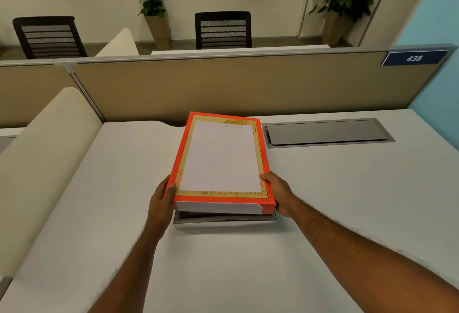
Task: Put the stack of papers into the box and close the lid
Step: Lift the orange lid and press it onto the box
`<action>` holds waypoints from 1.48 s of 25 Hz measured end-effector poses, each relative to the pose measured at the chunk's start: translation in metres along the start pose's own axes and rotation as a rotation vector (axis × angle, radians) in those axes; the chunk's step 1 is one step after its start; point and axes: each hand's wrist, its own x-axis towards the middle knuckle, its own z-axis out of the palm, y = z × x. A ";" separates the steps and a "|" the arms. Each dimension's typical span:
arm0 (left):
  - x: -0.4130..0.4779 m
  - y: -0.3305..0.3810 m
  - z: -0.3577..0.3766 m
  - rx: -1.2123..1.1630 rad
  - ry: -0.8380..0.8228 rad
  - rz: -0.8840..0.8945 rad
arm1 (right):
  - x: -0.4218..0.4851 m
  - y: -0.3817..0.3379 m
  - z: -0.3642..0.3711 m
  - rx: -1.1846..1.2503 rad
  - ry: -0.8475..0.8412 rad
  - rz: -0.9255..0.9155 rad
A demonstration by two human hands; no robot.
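Note:
An orange lid with a gold border and a white rectangle on its top sits over the pale box base in the middle of the desk. The lid's near edge is lifted, leaving a dark gap above the base. My left hand grips the lid's near left corner. On the opposite side, my right hand holds the near right corner. I cannot tell whether the white rectangle is a sheet or print. The inside of the box is hidden.
The white desk has a grey cable hatch just right of the box. A tan partition runs along the far edge, and a cream rounded divider borders the left. Chairs and plants stand beyond.

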 end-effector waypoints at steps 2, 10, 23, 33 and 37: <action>-0.010 -0.010 -0.001 -0.012 0.009 -0.021 | -0.001 0.005 0.000 -0.011 -0.012 -0.031; -0.033 -0.033 0.005 0.070 -0.059 -0.002 | 0.001 0.029 -0.013 -0.195 0.007 -0.164; -0.034 -0.050 0.001 0.255 -0.162 0.155 | 0.030 0.076 -0.026 -0.603 0.181 -0.234; 0.034 -0.018 -0.004 0.458 -0.033 0.057 | 0.051 0.013 -0.033 -0.787 0.299 -0.623; 0.100 0.007 0.035 0.941 -0.248 0.342 | 0.105 -0.042 -0.015 -1.197 0.099 -0.639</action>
